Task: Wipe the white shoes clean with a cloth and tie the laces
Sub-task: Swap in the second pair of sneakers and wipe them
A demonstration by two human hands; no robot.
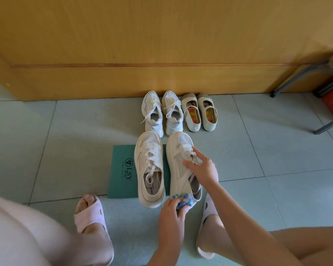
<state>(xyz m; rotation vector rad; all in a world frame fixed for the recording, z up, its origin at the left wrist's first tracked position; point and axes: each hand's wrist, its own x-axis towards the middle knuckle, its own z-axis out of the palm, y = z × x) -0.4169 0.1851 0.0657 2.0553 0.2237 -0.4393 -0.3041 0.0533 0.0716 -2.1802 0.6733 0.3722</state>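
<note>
Two white lace-up shoes lie side by side on a green mat (121, 169), toes pointing away from me. The left shoe (149, 169) lies untouched, its laces loose. My right hand (202, 169) rests on the lace area of the right shoe (178, 164), thumb and fingers gripping it around the tongue. My left hand (171, 210) is closed on a blue-and-white cloth (184, 200) and presses it against that shoe's heel. The hand and the cloth hide the heel.
A pair of white sneakers (161, 112) and a pair of cream strap shoes (200, 112) stand against the wooden wall (161, 45). A metal-legged stool (315, 83) stands at the right. My feet in pink slippers (90, 214) flank the mat on the tiled floor.
</note>
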